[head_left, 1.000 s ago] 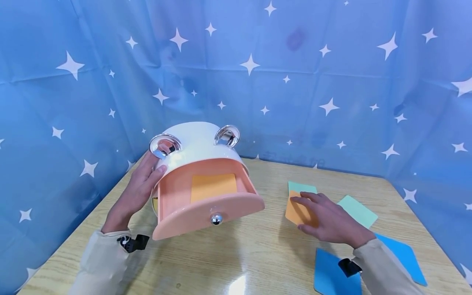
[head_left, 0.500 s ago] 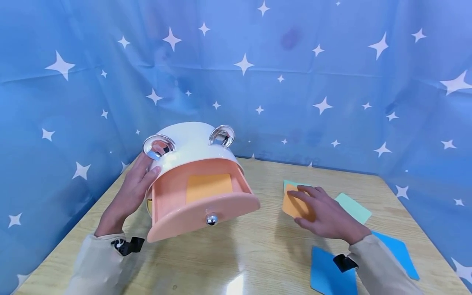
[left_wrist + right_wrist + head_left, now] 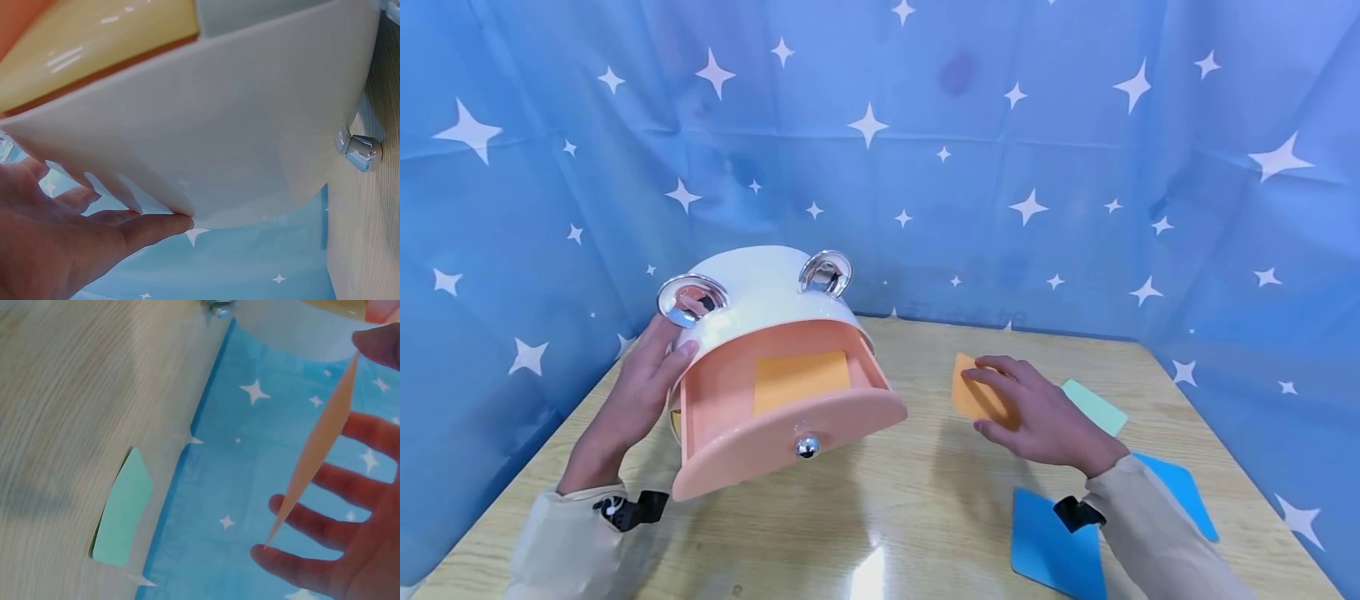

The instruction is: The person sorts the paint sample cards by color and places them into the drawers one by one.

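Observation:
A white, rounded drawer box point(image 3: 760, 279) with two chrome ring-shaped eyes stands tilted at the left. Its pink drawer point(image 3: 790, 442), with a chrome knob, is pulled out, and an orange sheet of paper point(image 3: 797, 379) lies inside. My left hand point(image 3: 632, 392) rests against the box's left side, thumb near the front rim and fingers extended along the white wall point(image 3: 231, 131). Between thumb and fingertips my right hand point(image 3: 1037, 412) holds another orange sheet of paper point(image 3: 319, 440) by its edges, above the table.
A pale green sheet point(image 3: 1093, 407) lies behind the right hand. Two blue sheets point(image 3: 1052, 542) lie near the right forearm, which partly covers them. Below the pink drawer, a yellow drawer point(image 3: 106, 47) shows. A starry blue curtain point(image 3: 910, 183) encloses the table's back and sides.
The head view has swung right, so everything sits further left. My right hand has lifted the orange sheet slightly, and it now hides a green sheet behind it. The left hand stays on the box.

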### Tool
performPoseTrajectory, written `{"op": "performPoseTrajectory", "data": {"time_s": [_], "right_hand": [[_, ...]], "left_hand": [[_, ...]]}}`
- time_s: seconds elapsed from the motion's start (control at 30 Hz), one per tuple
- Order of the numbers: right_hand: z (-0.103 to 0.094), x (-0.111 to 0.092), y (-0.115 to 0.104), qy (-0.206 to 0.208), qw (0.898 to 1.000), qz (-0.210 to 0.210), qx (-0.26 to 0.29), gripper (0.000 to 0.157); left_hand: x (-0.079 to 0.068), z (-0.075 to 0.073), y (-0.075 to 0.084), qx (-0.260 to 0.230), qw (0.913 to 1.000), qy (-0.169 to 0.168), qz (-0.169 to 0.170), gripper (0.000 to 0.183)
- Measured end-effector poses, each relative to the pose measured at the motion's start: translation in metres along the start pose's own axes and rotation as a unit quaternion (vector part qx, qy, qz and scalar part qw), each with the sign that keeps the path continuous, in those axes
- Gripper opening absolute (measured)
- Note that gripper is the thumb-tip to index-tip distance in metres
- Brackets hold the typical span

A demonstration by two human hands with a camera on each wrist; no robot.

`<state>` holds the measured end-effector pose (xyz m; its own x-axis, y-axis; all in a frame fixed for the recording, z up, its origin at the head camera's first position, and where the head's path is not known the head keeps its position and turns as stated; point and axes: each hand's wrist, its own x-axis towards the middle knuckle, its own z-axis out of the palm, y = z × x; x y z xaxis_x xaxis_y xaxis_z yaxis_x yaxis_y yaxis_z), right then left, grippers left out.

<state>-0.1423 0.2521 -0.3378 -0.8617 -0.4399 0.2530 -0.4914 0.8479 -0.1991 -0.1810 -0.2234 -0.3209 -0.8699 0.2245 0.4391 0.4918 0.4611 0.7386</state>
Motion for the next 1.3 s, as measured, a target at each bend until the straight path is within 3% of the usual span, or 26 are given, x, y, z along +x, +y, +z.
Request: {"op": "performPoseTrajectory", "data": {"time_s": [0.6, 1.3], "right_hand": [[-0.024, 0.013, -0.025, 0.017, 0.999, -0.028, 0.020, 0.052], [-0.057, 0.037, -0.065, 0.023, 0.990, -0.130, 0.040, 0.056]], "left_hand": [[0.003, -0.002, 0.000, -0.004, 1.0000, -0.001, 0.006, 0.062], [0.001, -0.002, 0.000, 0.022, 0.9997, 0.002, 0.001, 0.060]]}}
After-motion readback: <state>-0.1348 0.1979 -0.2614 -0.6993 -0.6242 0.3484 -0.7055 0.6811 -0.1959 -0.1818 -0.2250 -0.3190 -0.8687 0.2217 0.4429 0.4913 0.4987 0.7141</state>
